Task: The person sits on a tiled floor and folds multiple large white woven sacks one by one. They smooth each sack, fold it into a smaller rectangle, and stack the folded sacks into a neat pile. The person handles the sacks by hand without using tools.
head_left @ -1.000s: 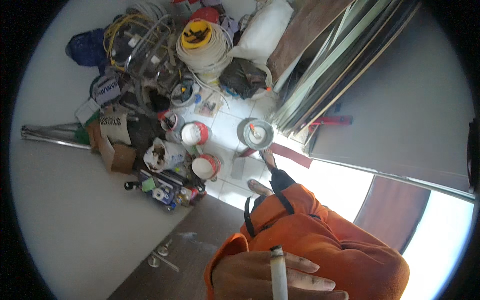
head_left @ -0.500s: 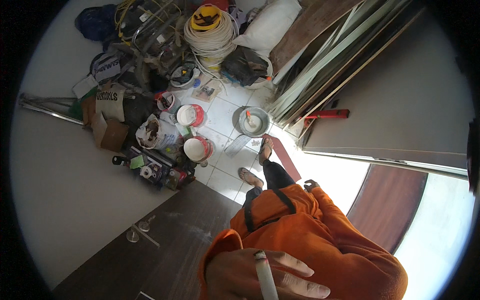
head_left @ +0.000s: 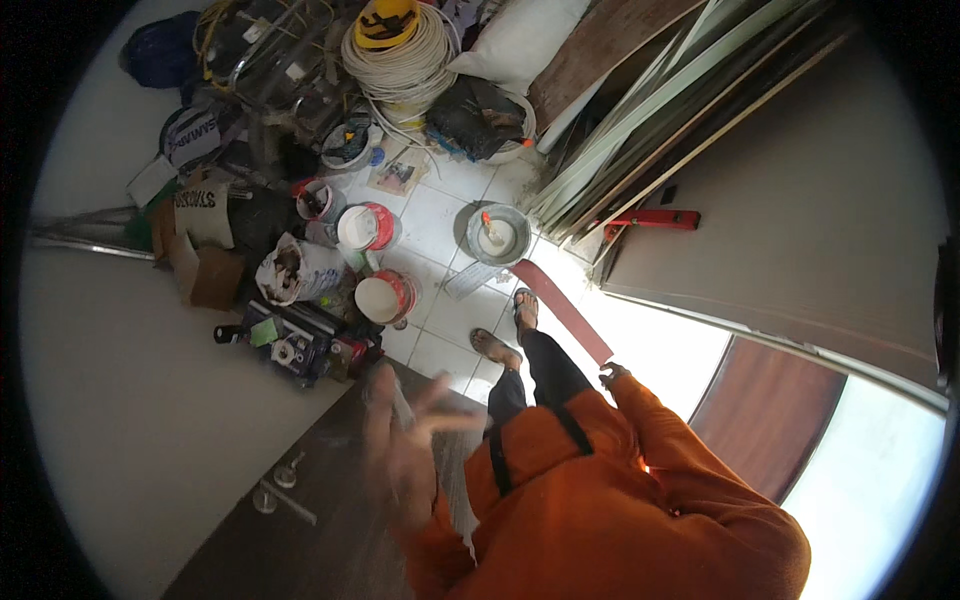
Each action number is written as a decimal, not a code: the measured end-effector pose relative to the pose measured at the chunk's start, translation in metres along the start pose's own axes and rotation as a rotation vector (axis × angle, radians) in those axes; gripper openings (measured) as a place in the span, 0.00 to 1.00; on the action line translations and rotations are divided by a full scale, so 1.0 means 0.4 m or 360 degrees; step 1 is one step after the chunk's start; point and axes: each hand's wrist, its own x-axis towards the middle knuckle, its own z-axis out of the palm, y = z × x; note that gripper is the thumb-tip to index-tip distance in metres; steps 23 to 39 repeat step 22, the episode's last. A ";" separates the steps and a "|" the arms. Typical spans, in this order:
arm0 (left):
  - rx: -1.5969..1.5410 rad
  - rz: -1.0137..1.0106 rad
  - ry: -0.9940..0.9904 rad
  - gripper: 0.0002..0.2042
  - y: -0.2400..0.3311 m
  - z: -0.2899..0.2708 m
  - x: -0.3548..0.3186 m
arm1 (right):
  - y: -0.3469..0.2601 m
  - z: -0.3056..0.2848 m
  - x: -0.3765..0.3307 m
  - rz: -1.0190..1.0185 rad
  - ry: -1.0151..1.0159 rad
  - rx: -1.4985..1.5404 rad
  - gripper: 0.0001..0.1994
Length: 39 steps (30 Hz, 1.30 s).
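My left hand (head_left: 410,435) is raised at the lower middle, over the dark brown panel. It is smeared by motion, with its fingers spread. A pale cigarette (head_left: 402,405) sits between two of its fingers, its tip pointing away from me. My right hand (head_left: 612,374) hangs low beside my right leg. Its fingers look loosely bent and apart, with nothing visible in them. In the picture it meets the near end of a long reddish-brown strip (head_left: 562,313); contact cannot be told. My orange sleeves cover both arms.
A grey bucket (head_left: 470,236) holding a tool with an orange handle stands on the white tiles. Red-and-white pails (head_left: 404,296), a cable coil (head_left: 395,70) and cluttered bags line the left. Long strips (head_left: 640,120) lean at the right. The dark panel (head_left: 290,540) lies lower left.
My left hand has swung forward and left with the cigarette, away from my chest. My right hand has shifted slightly left. The whole view has moved a little.
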 end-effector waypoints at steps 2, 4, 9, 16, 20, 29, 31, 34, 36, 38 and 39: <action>0.0022 -0.0211 0.0097 0.20 -0.068 0.059 0.069 | -0.049 -0.003 0.065 0.0119 -0.0124 -0.0111 0.16; 0.0050 -0.0453 0.0153 0.21 -0.191 0.117 0.104 | -0.065 0.024 0.142 0.0246 -0.0171 0.0062 0.15; 0.0122 -0.1068 0.0277 0.18 -0.841 0.151 -0.068 | -0.050 0.178 0.495 0.0102 -0.0222 -0.0619 0.30; 0.0300 -0.1320 0.0456 0.24 -1.046 0.278 -0.148 | -0.127 0.398 1.098 -0.0310 0.0230 -0.0993 0.44; 0.0373 -0.0808 0.0381 0.27 -1.052 0.286 -0.066 | -0.298 0.463 1.269 0.0128 0.0209 -0.0723 0.64; 0.0574 -0.1014 0.0355 0.29 -1.055 0.252 -0.099 | -0.421 0.530 1.286 0.0124 0.0098 -0.0850 0.64; 0.0574 -0.1014 0.0355 0.29 -1.055 0.252 -0.099 | -0.421 0.530 1.286 0.0124 0.0098 -0.0850 0.64; 0.0574 -0.1014 0.0355 0.29 -1.055 0.252 -0.099 | -0.421 0.530 1.286 0.0124 0.0098 -0.0850 0.64; 0.0574 -0.1014 0.0355 0.29 -1.055 0.252 -0.099 | -0.421 0.530 1.286 0.0124 0.0098 -0.0850 0.64; 0.0574 -0.1014 0.0355 0.29 -1.055 0.252 -0.099 | -0.421 0.530 1.286 0.0124 0.0098 -0.0850 0.64; 0.0574 -0.1014 0.0355 0.29 -1.055 0.252 -0.099 | -0.421 0.530 1.286 0.0124 0.0098 -0.0850 0.64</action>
